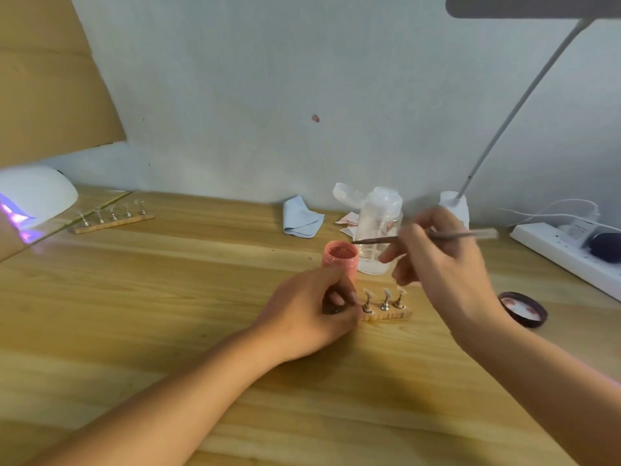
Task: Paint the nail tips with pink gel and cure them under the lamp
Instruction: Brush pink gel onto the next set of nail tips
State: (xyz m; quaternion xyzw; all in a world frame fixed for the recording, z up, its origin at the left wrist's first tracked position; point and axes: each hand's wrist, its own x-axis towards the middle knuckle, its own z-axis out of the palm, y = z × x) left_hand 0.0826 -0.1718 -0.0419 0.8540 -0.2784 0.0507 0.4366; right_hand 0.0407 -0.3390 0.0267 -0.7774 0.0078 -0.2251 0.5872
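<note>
Progress check, head view. Left hand (311,306) is clamped on the left end of a small wooden strip (386,315) lying near the middle of the counter (168,297). Three little metal stands with nail tips (385,299) show on the strip to the right of the fingers; whatever sits further left is hidden under the hand. Right hand (443,260) is closed on a thin brush (420,237), held roughly level, bristle end pointing left and hovering just above the open jar of pink gel (340,257). The jar stands just behind the left hand, touching or nearly touching a clear pump bottle (378,230) on its right. The jar lid (522,309) lies well apart at right.

The visible tips look pale to me, though they are small and I cannot tell whether any colour is on them. My reading: I am at the loading or just-loaded stage for this strip, painting mostly ahead.

A second strip (114,220) with five stands sits at far left, just beside the curing lamp (37,196), which glows violet. The stands there look bare or clear; too small to judge. Curing of the near strip is not yet done.

Left to do, as I judge it: coat the tips, then carry the strip left to the lamp.
</note>
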